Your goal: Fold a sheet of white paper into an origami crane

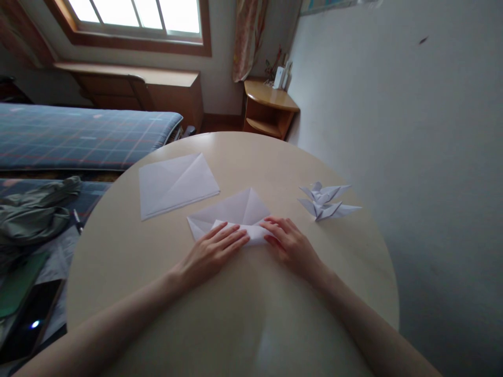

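Observation:
A creased white paper (pixel 236 207) lies on the round cream table (pixel 220 324), its near edge folded over. My left hand (pixel 214 248) rests flat on the left part of the fold, fingers stretched out. On the right part of the fold lies my right hand (pixel 291 243), its fingers slightly bent and apart, the tips touching the paper. Behind and to the left is a stack of white paper sheets (pixel 176 183) with a diagonal crease on top. Two folded paper cranes (pixel 328 209) stand right of my right hand.
A white wall (pixel 444 157) borders the table on the right. Beyond the left edge are a plaid mattress (pixel 86 136), a grey-green cloth (pixel 35 217) and a dark phone (pixel 31 319). Behind stand a corner shelf (pixel 271 97) and a wooden desk (pixel 168 77) under the window.

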`<state>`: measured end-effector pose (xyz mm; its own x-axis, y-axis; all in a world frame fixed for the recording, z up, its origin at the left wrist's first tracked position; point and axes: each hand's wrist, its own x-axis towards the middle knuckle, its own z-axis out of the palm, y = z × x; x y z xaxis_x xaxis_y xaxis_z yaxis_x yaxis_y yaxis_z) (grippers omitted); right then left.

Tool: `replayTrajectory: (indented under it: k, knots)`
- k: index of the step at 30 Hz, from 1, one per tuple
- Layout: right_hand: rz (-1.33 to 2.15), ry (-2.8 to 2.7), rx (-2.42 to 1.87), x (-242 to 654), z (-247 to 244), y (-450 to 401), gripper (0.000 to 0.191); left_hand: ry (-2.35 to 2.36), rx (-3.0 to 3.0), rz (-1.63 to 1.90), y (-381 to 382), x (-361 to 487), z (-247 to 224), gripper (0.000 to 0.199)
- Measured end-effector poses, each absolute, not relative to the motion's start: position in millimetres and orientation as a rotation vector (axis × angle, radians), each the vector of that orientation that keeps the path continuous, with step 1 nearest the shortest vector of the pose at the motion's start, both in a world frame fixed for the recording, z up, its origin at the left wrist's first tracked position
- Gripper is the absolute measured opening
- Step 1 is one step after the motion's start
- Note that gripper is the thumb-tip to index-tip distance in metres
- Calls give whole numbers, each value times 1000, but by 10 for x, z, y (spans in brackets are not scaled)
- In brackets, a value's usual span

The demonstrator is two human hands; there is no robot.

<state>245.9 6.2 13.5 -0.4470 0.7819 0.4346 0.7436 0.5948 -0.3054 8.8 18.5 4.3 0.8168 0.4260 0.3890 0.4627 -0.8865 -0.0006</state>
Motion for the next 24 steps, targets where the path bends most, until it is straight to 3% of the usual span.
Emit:
replayTrajectory:
  k: [11,24]
  knots:
    - [-537,-2587,-962,2446,130,-166,31,-883,-3109,-646,254,105,-55,37]
    - [-643,-2604,-976,2551,126,-263,30,-953,-2905,-683,-37,143,-34,38]
